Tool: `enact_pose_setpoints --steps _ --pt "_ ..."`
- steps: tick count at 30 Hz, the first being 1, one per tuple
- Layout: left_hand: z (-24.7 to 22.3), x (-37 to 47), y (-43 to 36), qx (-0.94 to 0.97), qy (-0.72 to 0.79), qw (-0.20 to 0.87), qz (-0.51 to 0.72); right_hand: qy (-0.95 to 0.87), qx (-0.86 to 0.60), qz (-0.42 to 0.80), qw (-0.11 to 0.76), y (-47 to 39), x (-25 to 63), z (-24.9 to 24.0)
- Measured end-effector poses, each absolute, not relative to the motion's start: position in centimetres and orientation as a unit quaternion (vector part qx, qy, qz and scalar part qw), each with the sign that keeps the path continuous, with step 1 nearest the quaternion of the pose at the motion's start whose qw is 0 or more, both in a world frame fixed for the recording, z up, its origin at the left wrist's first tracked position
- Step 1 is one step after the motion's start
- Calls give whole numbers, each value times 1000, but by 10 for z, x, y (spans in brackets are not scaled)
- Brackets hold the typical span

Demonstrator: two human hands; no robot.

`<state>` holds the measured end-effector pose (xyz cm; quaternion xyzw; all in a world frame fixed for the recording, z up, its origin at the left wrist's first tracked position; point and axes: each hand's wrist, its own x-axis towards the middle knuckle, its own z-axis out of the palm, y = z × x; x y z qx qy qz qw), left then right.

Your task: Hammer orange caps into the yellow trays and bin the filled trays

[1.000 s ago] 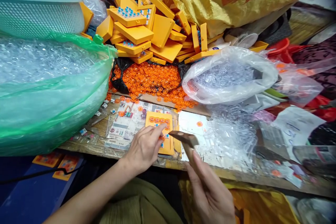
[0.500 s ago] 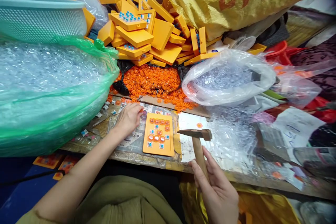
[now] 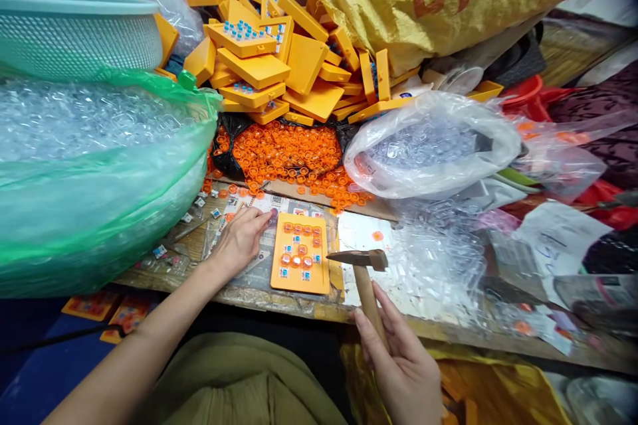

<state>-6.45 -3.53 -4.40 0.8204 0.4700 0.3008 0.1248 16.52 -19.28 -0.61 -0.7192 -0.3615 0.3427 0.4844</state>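
Observation:
In my right hand (image 3: 401,362) is a hammer (image 3: 369,295), gripped by its wooden handle. Its metal head is raised over the bench, with the pointed end toward a yellow panel (image 3: 319,282). Flat on the bench, the panel carries several clear orange caps (image 3: 302,250) and some uncapped switches (image 3: 306,275) with blue centres. My left hand (image 3: 240,239) is just left of the panel, fingers drawn together. Its forward fingertip is beside a small purple spot (image 3: 274,213), and whatever the fingers may pinch is hidden.
Loose orange caps (image 3: 289,149) spill from a black bag behind the panel. Yellow panels (image 3: 259,70) are heaped at the back. A green bag (image 3: 164,172) of clear pieces stands left, and a white bag (image 3: 359,172) stands right. Plastic bags (image 3: 441,259) cover the bench's right side.
My left hand has come down and slightly left from near the loose caps. My right hand has brought the hammer a little left, closer to the panel.

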Motion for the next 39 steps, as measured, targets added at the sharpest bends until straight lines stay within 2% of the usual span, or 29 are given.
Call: enact_pose_setpoints --steps 3,8,16,23,28,39 --pt "-45 -64 -40 815 479 110 305 -387 -723 320 474 -192 166 -6" --pt "-40 -63 -38 814 521 85 242 -451 -710 320 436 -188 178 -15" --pt "-39 -73 -55 779 500 135 354 -403 -735 306 451 -191 164 -6" --pt "-35 -68 -51 803 491 137 308 -467 -705 312 432 -192 173 -16" --pt "-31 -66 -46 813 456 187 309 -496 -695 290 433 -194 172 -20" --pt "8 -63 -37 784 529 320 57 -509 -690 289 426 -199 173 -19"
